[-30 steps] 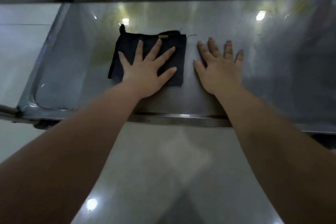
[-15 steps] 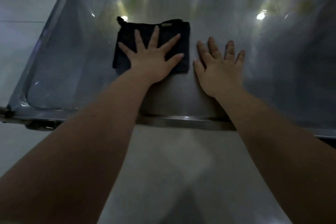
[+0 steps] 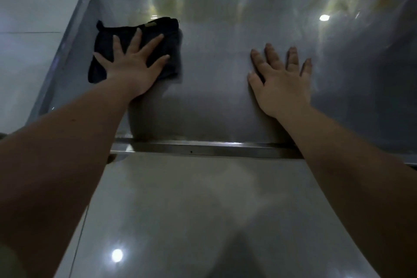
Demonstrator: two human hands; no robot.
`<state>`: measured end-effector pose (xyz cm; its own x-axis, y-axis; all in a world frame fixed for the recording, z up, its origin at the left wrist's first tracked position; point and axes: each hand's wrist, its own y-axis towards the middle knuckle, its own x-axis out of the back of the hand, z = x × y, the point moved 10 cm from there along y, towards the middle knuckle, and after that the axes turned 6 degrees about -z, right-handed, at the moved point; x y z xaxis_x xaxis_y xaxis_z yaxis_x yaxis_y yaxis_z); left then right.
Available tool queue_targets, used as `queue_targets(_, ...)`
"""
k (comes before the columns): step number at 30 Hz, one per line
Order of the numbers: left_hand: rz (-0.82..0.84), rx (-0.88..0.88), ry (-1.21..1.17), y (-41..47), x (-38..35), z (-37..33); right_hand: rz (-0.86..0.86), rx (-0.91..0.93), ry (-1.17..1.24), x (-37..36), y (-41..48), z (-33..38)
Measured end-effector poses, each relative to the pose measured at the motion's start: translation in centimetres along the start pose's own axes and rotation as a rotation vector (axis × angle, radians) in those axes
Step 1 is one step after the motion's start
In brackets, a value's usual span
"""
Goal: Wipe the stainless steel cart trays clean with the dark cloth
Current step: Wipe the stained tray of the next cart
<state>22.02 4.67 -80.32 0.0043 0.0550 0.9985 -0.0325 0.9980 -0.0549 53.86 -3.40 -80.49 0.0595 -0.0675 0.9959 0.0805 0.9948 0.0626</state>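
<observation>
Your left hand (image 3: 133,67), fingers spread flat on the cloth (image 3: 106,39), has slid it left, close to the left wall of the tray (image 3: 203,149). Your right hand (image 3: 282,83) stays spread on bare steel, bracing. The tray's right half probably still needs wiping.

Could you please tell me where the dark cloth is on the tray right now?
In the head view, the dark cloth lies flat on the tray near its left wall, under the left hand, well apart from the right hand.
</observation>
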Motion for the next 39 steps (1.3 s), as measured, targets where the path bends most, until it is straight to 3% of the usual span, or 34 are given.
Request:
queue_targets(3, 0.012, 0.032, -0.005, 0.1, -0.1, -1.4, 0.003, -0.008, -0.032, -0.1, 0.0, 0.6)
queue_targets(8, -0.035, -0.244, -0.083, -2.5, -0.1, -15.3, 0.031, 0.003, -0.034, -0.2, -0.1, 0.2)
queue_targets(10, -0.026, -0.274, -0.105, -3.3, -0.3, -17.4, 0.031, -0.001, -0.032, -0.1, -0.1, -0.1)
queue_targets(14, -0.04, -0.303, -0.098, -2.4, 0.0, -14.0, 0.025, 0.007, -0.002, 0.0, -0.1, -0.2)
queue_targets(21, 0.011, -0.075, -0.026, -1.6, -0.6, 0.5, 0.046, -0.021, -0.028, -0.5, 0.3, -0.4)
queue_targets(25, 0.017, -0.09, -0.036, -1.9, -0.6, 0.0, 0.107, -0.084, -0.002, -0.4, 0.3, 1.1)
queue_targets(28, 0.011, -0.091, -0.044, -2.0, -0.5, -0.2, 0.055, 0.037, 0.072, 0.7, 0.1, 6.8)
queue_targets(31, 0.003, -0.092, -0.04, -2.1, -0.7, -0.1, 0.12, 0.076, 0.065, -0.1, 0.3, 10.8)
queue_targets(39, -0.008, -0.148, -0.092, -1.8, -0.9, 0.4, 0.069, 0.054, 0.004, -1.1, 0.1, 11.1)
